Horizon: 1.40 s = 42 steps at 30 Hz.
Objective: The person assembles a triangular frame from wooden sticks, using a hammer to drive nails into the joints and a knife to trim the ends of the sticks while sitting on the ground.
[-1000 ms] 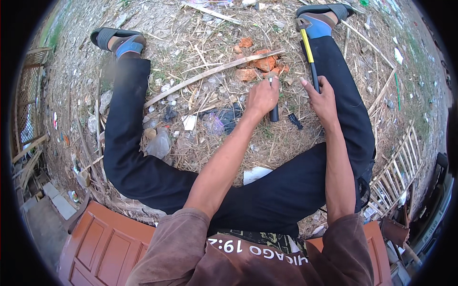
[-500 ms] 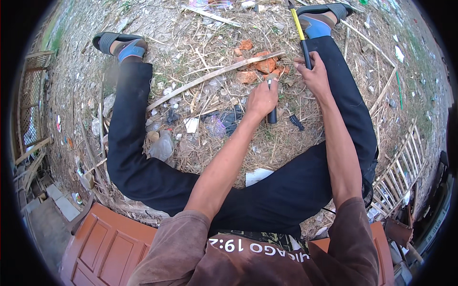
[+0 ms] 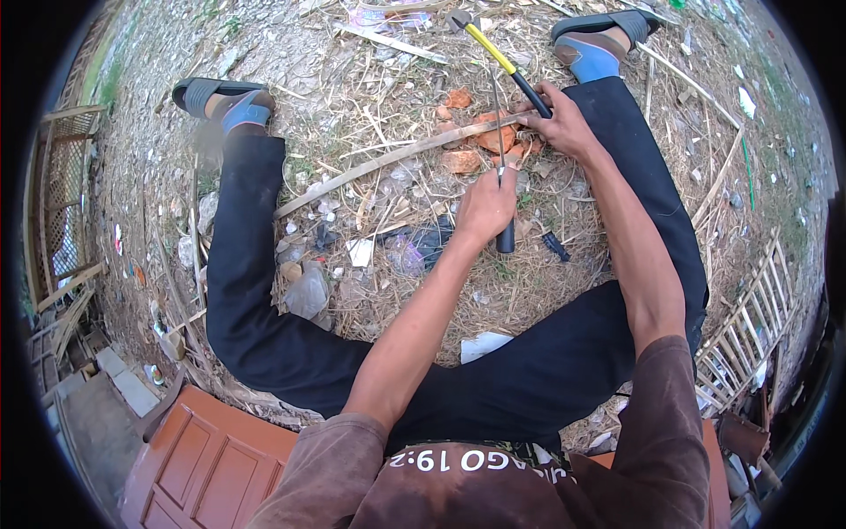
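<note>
My left hand (image 3: 487, 204) is wrapped round a black-handled tool (image 3: 505, 236), its long, thin metal blade (image 3: 499, 110) pointing away from me. The blade rises past the broken orange bricks (image 3: 498, 141) and crosses the strip of wood (image 3: 388, 161). To the right, my right hand (image 3: 564, 123) is closed on a hammer (image 3: 493, 51) with a yellow and black handle. The hammer tilts to the far left, head raised. My right fingertips are at the strip's right end; whether they grip it I cannot tell.
My legs (image 3: 247, 220) spread around the work spot, with sandals (image 3: 225, 95) on my feet. Dry straw, sticks and plastic scraps (image 3: 308, 293) cover the ground. A slatted wooden frame (image 3: 745, 322) lies at right; a brown panelled door (image 3: 207, 454) is at lower left.
The hammer has swung from nearly upright to a leftward tilt. My right hand has moved left to the strip's end. More of the blade now shows above my left hand.
</note>
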Tool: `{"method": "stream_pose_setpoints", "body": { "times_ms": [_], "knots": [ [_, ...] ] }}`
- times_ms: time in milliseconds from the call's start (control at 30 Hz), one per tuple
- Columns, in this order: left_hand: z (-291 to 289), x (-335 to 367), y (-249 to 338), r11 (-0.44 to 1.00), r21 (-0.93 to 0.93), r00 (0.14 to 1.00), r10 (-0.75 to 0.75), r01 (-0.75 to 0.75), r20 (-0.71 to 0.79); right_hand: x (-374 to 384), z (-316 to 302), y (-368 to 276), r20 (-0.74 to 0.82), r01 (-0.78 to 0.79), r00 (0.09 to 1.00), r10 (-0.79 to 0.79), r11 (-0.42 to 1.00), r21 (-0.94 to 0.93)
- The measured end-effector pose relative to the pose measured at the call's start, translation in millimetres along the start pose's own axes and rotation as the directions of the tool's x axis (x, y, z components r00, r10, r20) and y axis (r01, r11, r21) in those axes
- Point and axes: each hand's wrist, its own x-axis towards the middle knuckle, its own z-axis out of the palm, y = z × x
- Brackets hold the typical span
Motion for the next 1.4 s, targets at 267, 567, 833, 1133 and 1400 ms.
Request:
{"method": "stream_pose_setpoints", "body": {
  "times_ms": [267,567,833,1133,1400],
  "knots": [
    [6,-11,4,0.999,-0.042,1.000,-0.010,0.011,0.024,-19,9,-8,-0.077,-0.016,0.997,0.015,1.000,-0.004],
    [28,-17,-9,0.977,0.202,0.968,0.113,-0.068,-0.225,-30,18,3,-0.204,0.005,0.979,0.002,0.999,0.033],
    [22,-15,-9,0.975,0.217,0.978,0.097,-0.055,-0.185,-19,8,-5,-0.128,-0.089,0.987,0.098,0.993,0.072],
    [22,-12,-9,0.968,0.241,0.975,0.112,-0.063,-0.194,-3,2,14,-0.067,-0.127,0.989,0.132,0.989,0.078],
    [17,-14,-6,0.954,0.298,0.982,0.079,-0.024,-0.174,-37,-12,-36,-0.227,-0.042,0.973,0.028,0.997,-0.057]
  ]
}}
